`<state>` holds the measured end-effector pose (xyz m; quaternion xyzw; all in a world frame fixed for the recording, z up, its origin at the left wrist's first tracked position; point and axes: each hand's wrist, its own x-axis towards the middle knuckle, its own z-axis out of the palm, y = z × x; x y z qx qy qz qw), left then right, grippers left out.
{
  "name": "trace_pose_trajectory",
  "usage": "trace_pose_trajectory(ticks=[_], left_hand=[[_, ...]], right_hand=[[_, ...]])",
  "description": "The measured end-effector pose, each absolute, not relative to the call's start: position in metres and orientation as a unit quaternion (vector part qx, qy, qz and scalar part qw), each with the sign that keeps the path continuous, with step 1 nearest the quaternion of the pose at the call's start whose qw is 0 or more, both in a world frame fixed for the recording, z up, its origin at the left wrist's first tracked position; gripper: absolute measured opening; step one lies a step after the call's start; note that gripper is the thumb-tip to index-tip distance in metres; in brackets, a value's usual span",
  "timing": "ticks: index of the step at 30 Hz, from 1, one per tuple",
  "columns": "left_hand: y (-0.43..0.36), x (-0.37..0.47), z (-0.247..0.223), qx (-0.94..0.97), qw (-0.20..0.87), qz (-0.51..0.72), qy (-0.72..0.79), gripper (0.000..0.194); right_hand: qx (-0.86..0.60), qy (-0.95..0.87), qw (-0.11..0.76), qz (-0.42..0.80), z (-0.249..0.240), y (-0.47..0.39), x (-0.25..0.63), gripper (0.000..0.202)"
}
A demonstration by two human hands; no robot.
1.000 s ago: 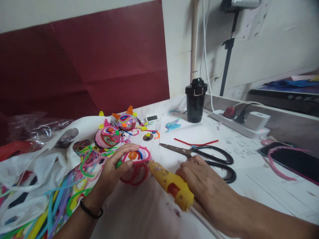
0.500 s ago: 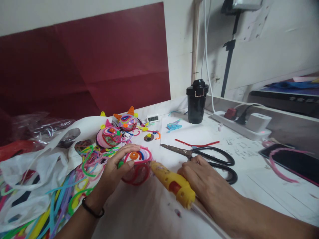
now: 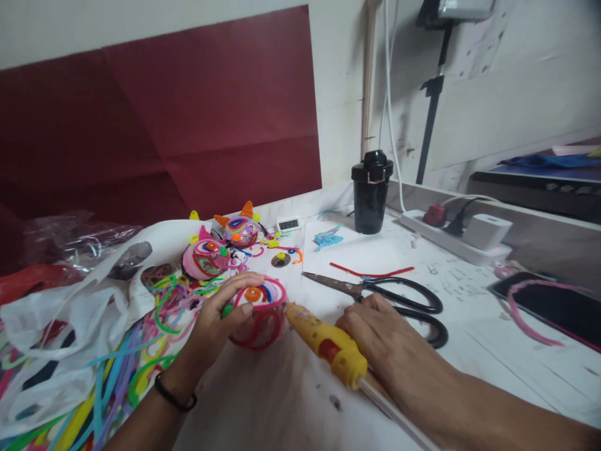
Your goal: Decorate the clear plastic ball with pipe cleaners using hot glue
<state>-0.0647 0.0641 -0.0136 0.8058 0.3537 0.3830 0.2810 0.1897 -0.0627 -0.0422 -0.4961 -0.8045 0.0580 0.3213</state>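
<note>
At seven o'clock we are seeing an ornament patterned with pink, white, blue and orange curves above red loops; at five, a yellow-and-red glue gun; at four, black-handled scissors.

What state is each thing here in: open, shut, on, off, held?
Decorated ball: held by left hand.
Yellow glue gun: in right hand, tip beside the ball; heat unclear.
Scissors: lying flat, blades shut.
Black cup: upright, lid on.
Power strip: plugs in, light glowing.
Phone: flat, screen dark.
Digital clock: display showing.
</note>
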Motion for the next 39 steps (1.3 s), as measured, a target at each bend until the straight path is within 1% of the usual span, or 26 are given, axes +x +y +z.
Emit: trace_pose_trajectory(ticks=[5, 12, 19, 26, 31, 35, 39], left_hand=[[0.063, -0.062, -0.011, 0.805, 0.281, 0.383, 0.356, 0.028], [0.064, -0.063, -0.012, 0.801, 0.285, 0.387, 0.356, 0.028], [0.064, -0.064, -0.014, 0.81, 0.285, 0.38, 0.344, 0.029], [0.063, -0.064, -0.014, 0.81, 0.28, 0.383, 0.345, 0.028], [0.064, -0.063, -0.013, 0.813, 0.273, 0.388, 0.337, 0.027], [0.063, -0.062, -0.013, 0.817, 0.269, 0.389, 0.328, 0.026], [0.062, -0.062, -0.013, 0.818, 0.27, 0.387, 0.328, 0.026]], right_hand=[[-0.499, -0.805, 0.316, 0.047, -0.041, -0.062, 0.189, 0.013], [-0.491, -0.806, 0.329, 0.035, -0.038, -0.063, 0.191, 0.012], [-0.505, -0.815, 0.278, 0.055, -0.03, -0.061, 0.196, 0.007], [-0.519, -0.809, 0.277, 0.023, -0.031, -0.059, 0.2, 0.017], [-0.531, -0.792, 0.301, 0.008, -0.033, -0.056, 0.205, 0.022], [-0.524, -0.792, 0.312, 0.045, -0.03, -0.052, 0.203, 0.019], [-0.532, -0.751, 0.355, 0.164, -0.029, -0.051, 0.2, 0.012]])
